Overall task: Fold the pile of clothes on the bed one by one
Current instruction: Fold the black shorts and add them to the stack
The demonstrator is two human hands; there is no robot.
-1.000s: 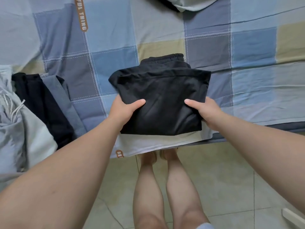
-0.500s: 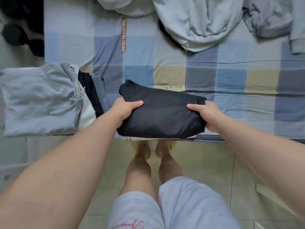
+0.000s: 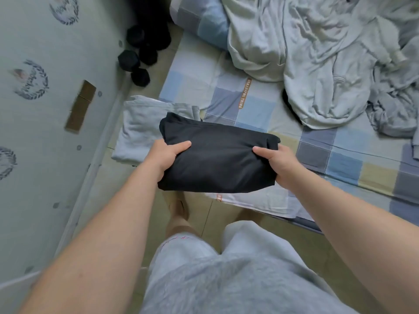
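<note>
Both hands (image 3: 169, 155) (image 3: 280, 163) around black garment (image 3: 217, 158)

We are in a home bedroom. We look down at a bed (image 3: 340, 159) made up in blue, grey and tan checks, with a heap of crumpled pale clothes (image 3: 317, 64) on it. Black dumbbells (image 3: 138, 62) lie on the beige tiled floor (image 3: 229, 209) beside a pale wall (image 3: 45, 155) printed with wreath emblems.
</note>
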